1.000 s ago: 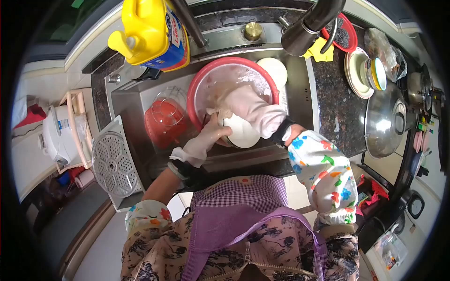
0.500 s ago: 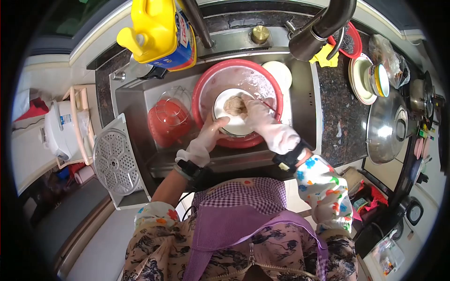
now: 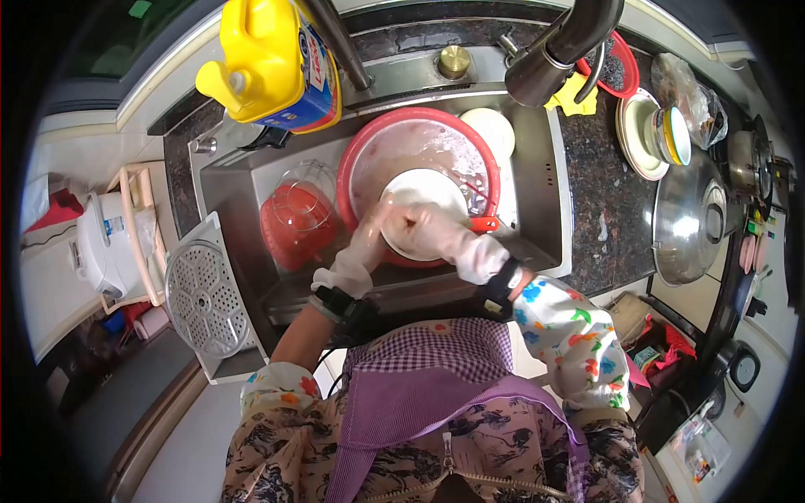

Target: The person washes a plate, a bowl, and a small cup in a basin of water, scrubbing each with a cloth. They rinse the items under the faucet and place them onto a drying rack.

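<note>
A white bowl (image 3: 428, 186) is tilted inside the red basin (image 3: 347, 159), which has foamy water in it. My left hand (image 3: 379, 220), in a thin whitish glove, grips the bowl's near left rim. My right hand (image 3: 432, 230), gloved too, is closed at the near rim, close against the left. Its fingers appear wrapped round a tan scrubber, now mostly hidden. Just right of this hand a red handle (image 3: 484, 224) shows near the basin's edge.
The basin stands in a steel sink (image 3: 537, 151), beside a red colander (image 3: 293, 226) with a wire rack and a pale plate (image 3: 489, 132). A yellow jug (image 3: 260, 75) and the faucet (image 3: 549, 63) rise behind. Stacked dishes (image 3: 637, 138) and a metal lid (image 3: 692, 222) lie right.
My right hand has moved from the bowl's inside toward me, to its near rim. The scrubber that showed in the bowl is now covered. The red handle has come into sight.
</note>
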Action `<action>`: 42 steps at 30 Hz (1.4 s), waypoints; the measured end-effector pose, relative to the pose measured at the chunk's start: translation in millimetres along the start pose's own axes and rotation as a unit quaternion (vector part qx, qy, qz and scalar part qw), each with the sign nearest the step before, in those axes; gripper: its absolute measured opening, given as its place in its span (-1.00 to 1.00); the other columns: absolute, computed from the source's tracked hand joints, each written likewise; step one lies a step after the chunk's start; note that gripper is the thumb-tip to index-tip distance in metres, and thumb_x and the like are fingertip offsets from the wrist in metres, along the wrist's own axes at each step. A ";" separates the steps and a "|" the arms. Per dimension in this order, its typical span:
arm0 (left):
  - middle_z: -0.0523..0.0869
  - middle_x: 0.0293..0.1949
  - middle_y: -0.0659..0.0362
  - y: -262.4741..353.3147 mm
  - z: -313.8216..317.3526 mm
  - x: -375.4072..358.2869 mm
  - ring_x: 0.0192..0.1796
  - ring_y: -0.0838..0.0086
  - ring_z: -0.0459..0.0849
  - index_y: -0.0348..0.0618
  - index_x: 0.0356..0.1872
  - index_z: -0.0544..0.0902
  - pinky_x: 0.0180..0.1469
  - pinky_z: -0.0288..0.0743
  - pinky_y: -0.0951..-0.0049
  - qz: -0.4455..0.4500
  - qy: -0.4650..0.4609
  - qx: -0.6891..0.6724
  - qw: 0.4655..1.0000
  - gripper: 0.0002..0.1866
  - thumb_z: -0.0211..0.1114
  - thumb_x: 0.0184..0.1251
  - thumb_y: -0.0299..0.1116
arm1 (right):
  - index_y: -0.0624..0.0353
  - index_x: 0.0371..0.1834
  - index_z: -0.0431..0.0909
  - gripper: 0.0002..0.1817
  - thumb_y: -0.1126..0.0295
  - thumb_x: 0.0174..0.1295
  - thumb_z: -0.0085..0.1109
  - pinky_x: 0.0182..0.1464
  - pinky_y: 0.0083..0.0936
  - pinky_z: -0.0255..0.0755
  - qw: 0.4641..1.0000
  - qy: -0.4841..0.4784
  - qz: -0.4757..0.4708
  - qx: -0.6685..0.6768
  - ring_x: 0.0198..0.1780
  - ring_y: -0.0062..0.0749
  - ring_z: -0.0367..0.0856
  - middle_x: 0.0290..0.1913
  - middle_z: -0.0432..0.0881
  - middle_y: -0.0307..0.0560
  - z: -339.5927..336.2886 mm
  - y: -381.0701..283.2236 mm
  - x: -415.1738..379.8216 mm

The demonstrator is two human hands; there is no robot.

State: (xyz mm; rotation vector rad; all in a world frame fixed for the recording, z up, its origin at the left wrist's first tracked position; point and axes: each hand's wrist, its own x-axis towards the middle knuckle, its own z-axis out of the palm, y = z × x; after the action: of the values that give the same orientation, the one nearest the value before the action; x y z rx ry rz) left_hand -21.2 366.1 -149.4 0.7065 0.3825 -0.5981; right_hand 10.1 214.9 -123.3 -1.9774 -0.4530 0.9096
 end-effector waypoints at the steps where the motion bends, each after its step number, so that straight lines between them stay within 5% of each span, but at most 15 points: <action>1: 0.37 0.22 0.03 -1.0 6.7 0.2 0.25 0.35 0.38 -0.27 0.32 0.17 0.28 0.22 0.34 0.029 0.024 0.062 0.997 -0.32 0.14 0.33 -0.06 | 0.18 -0.28 0.55 -0.90 0.55 0.19 0.04 -0.22 -0.55 0.47 1.000 0.001 -0.001 0.001 -0.15 -0.39 0.58 -0.22 0.56 0.03 2.8 10.5 11.3; 3: 0.38 0.21 0.03 -3.8 8.9 -3.2 0.24 0.35 0.39 -0.28 0.31 0.20 0.28 0.20 0.37 0.057 0.049 0.126 0.989 -0.30 0.16 0.30 -0.03 | 0.14 -0.38 0.56 -0.94 0.48 0.08 0.11 -0.27 -0.44 0.44 0.966 0.179 -0.176 -0.065 -0.23 -0.19 0.56 -0.28 0.54 0.05 3.7 29.8 37.4; 5: 0.43 0.17 0.02 -1.2 10.0 -0.8 0.21 0.34 0.42 -0.27 0.28 0.24 0.24 0.24 0.41 0.087 0.153 0.213 0.961 -0.26 0.25 0.22 -0.01 | 0.18 -0.38 0.53 -0.88 0.43 -0.01 0.13 -0.20 -0.36 0.43 0.935 0.198 -0.214 -0.201 -0.22 -0.04 0.52 -0.29 0.56 0.02 -6.4 28.9 37.0; 7: 0.43 0.17 0.03 12.1 12.1 0.8 0.21 0.37 0.40 -0.26 0.29 0.22 0.25 0.25 0.40 0.095 0.178 0.309 0.929 -0.29 0.26 0.23 -0.07 | 0.12 -0.26 0.55 -0.75 0.28 0.01 0.12 0.04 -0.36 0.40 0.966 0.143 0.072 -0.205 -0.05 -0.14 0.55 -0.19 0.60 0.01 -2.2 23.1 32.4; 8: 0.42 0.17 0.05 19.4 13.7 2.8 0.22 0.40 0.39 -0.24 0.29 0.21 0.25 0.25 0.40 0.102 0.202 0.400 0.888 -0.31 0.26 0.25 -0.12 | 0.17 -0.26 0.55 -0.78 0.36 0.02 0.14 0.05 -0.38 0.38 0.990 0.051 0.040 0.123 -0.05 -0.17 0.54 -0.17 0.61 0.01 2.2 38.9 17.2; 9: 0.42 0.17 0.05 21.5 11.4 6.3 0.22 0.40 0.39 -0.24 0.29 0.21 0.25 0.25 0.40 0.102 0.201 0.398 0.889 -0.31 0.26 0.25 -0.12 | 0.17 -0.26 0.55 -0.78 0.36 0.02 0.14 0.05 -0.38 0.38 0.990 0.051 0.041 0.121 -0.05 -0.17 0.54 -0.17 0.61 0.01 6.6 38.8 11.2; 11: 0.43 0.15 0.04 20.8 7.4 13.6 0.18 0.38 0.43 -0.23 0.30 0.21 0.21 0.31 0.40 0.086 0.212 0.350 0.908 -0.26 0.34 0.17 -0.16 | 0.21 -0.23 0.55 -0.78 0.45 0.02 0.17 -0.08 -0.43 0.43 0.978 0.096 -0.182 0.046 -0.19 -0.21 0.55 -0.24 0.61 0.01 11.4 35.5 2.0; 13: 0.44 0.15 -0.01 15.5 8.5 17.3 0.16 0.30 0.46 -0.23 0.29 0.23 0.19 0.35 0.36 0.110 0.218 0.354 0.903 -0.20 0.42 0.06 -0.16 | 0.27 -0.20 0.54 -0.76 0.49 0.03 0.21 -0.26 -0.52 0.44 0.985 0.069 -0.115 0.104 -0.34 -0.32 0.55 -0.36 0.60 -0.06 9.1 29.4 -5.1; 14: 0.44 0.16 -0.04 17.3 17.8 17.4 0.18 0.24 0.45 -0.25 0.28 0.24 0.21 0.33 0.33 0.123 0.267 0.464 0.835 -0.18 0.44 0.02 -0.15 | 0.29 -0.19 0.53 -0.77 0.50 0.05 0.20 -0.31 -0.59 0.42 0.969 0.057 -0.058 0.232 -0.36 -0.41 0.54 -0.37 0.58 -0.14 7.1 28.6 -10.3; 16: 0.43 0.17 -0.07 16.8 22.3 22.9 0.20 0.19 0.44 -0.27 0.27 0.25 0.22 0.32 0.30 0.136 0.307 0.564 0.754 -0.15 0.46 -0.02 -0.13 | 0.27 0.02 0.49 -0.57 0.69 0.00 0.16 -0.10 -0.63 0.43 0.813 -0.055 0.101 0.570 -0.14 -0.58 0.54 -0.20 0.59 -0.22 3.8 65.3 -9.0; 21: 0.39 0.20 -0.12 6.4 16.4 49.1 0.27 0.10 0.35 -0.27 0.27 0.26 0.29 0.24 0.25 0.256 0.326 0.641 0.647 -0.14 0.46 -0.07 -0.17 | 0.28 0.01 0.49 -0.61 0.67 0.05 0.17 -0.10 -0.67 0.43 0.924 0.081 0.118 0.355 -0.18 -0.61 0.55 -0.21 0.59 -0.25 -29.1 37.2 -46.3; 27: 0.45 0.18 -0.06 -29.9 -19.5 81.7 0.24 0.20 0.41 -0.24 0.26 0.32 0.26 0.28 0.34 0.245 0.268 0.557 0.747 -0.32 0.35 0.08 -0.33 | 0.30 -0.03 0.49 -0.64 0.66 0.04 0.18 -0.12 -0.63 0.48 0.913 0.135 0.119 0.366 -0.21 -0.57 0.58 -0.24 0.61 -0.21 -31.4 43.1 -62.6; 30: 0.67 -0.29 0.20 -21.2 -62.0 95.2 -0.28 0.54 0.65 -0.28 -0.06 0.58 -0.22 0.58 0.56 0.152 0.236 0.411 0.867 -0.75 0.18 0.28 -0.40 | 0.30 -0.02 0.49 -0.63 0.66 0.03 0.17 -0.11 -0.63 0.47 0.907 0.148 0.129 0.373 -0.20 -0.57 0.58 -0.23 0.61 -0.20 -27.0 50.8 -65.6; 31: 0.66 -0.35 0.21 -9.8 -59.6 91.7 -0.41 0.60 0.64 -0.25 -0.12 0.60 -0.42 0.61 0.53 0.035 0.275 0.408 0.870 -0.78 0.18 0.30 -0.36 | 0.30 -0.02 0.49 -0.63 0.66 0.03 0.17 -0.11 -0.63 0.47 0.907 0.147 0.129 0.374 -0.20 -0.57 0.58 -0.23 0.61 -0.20 -27.3 51.2 -67.5; 42: 0.68 -0.32 -0.04 3.9 -17.1 118.8 -0.45 0.25 0.70 -0.34 -0.14 0.58 -0.48 0.59 0.30 -0.155 0.283 0.508 0.799 -0.73 0.22 0.12 -0.45 | 0.32 -0.03 0.48 -0.62 0.64 0.02 0.19 -0.06 -0.65 0.45 0.910 0.159 0.166 0.346 -0.16 -0.55 0.57 -0.20 0.61 -0.17 -35.3 36.8 -66.9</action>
State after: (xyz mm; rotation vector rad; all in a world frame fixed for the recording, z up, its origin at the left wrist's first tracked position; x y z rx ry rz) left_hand 70.3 335.4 -220.7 1.9153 0.7514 -0.9017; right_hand -9.2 133.6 -114.1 -1.5024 0.3716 0.7815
